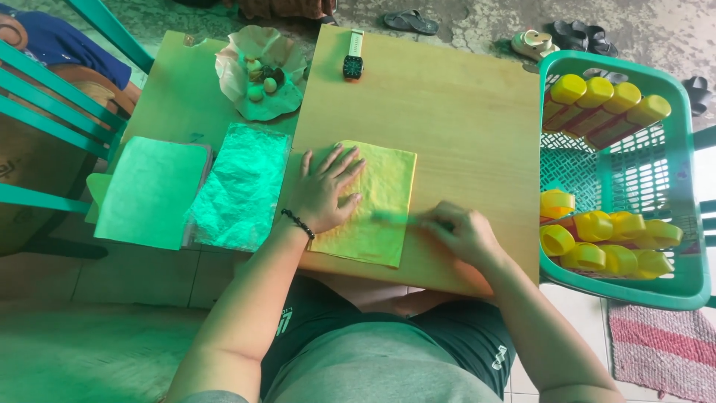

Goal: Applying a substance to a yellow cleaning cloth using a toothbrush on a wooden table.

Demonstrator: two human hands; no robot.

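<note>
Near the front edge of the wooden board (447, 112) that serves as my work surface, a yellow sheet (380, 201) lies flat, its lower corner just at that edge. My left hand (324, 190) rests on it with fingers spread and palm down, gripping nothing, only pinning the sheet. My right hand (459, 231) is closed around a thin pale-green stick (395, 218), blurred with motion, whose tip lies across the sheet's right half. I judge the sheet is being smoothed or creased; it looks unfolded, so most of the work on it seems left.

Left of the board, on the neighbouring panel, a green foil sheet (239, 186) and a plain green sheet (149, 190) lie side by side, untouched. At the right edge stands a green basket (697, 224) holding yellow-capped bottles (604, 104) in two groups.

Farther off, a wristwatch (353, 56) sits at the board's far edge, beside a crumpled wrapper (261, 71) with small round pieces.
</note>
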